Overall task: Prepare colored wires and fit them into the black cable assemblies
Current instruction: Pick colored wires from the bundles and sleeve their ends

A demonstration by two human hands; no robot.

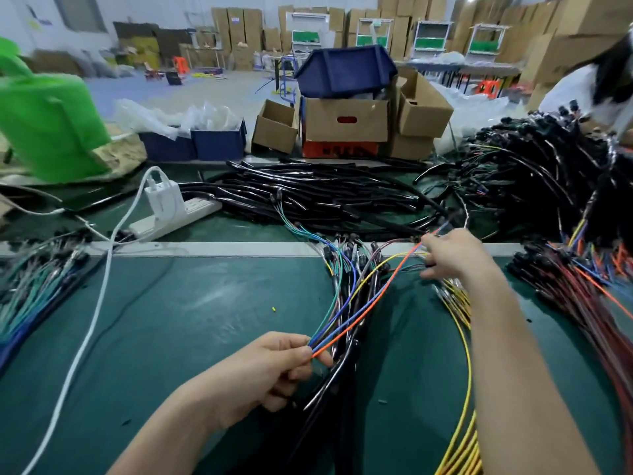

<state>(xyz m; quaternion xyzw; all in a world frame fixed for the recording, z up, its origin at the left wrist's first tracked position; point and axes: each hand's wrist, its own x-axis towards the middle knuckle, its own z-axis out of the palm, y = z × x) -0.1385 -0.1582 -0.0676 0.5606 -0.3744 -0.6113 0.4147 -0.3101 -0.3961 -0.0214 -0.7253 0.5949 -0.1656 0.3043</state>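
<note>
Nearby, black cables [308,197] and a power strip [178,217] crowd the bench [171,320].

Blur smears the fingertips of the right hand [452,257], so its hold on the orange wire [330,343] cannot be told. The yellow wires [460,450] run off the bottom edge, the blurred green bag [44,125] off the left.

Orange wire [387,287]; yellow wires [459,437]; black cables [308,193]; green mat [205,303].

white power strip [174,214], cardboard boxes [346,123]
</note>
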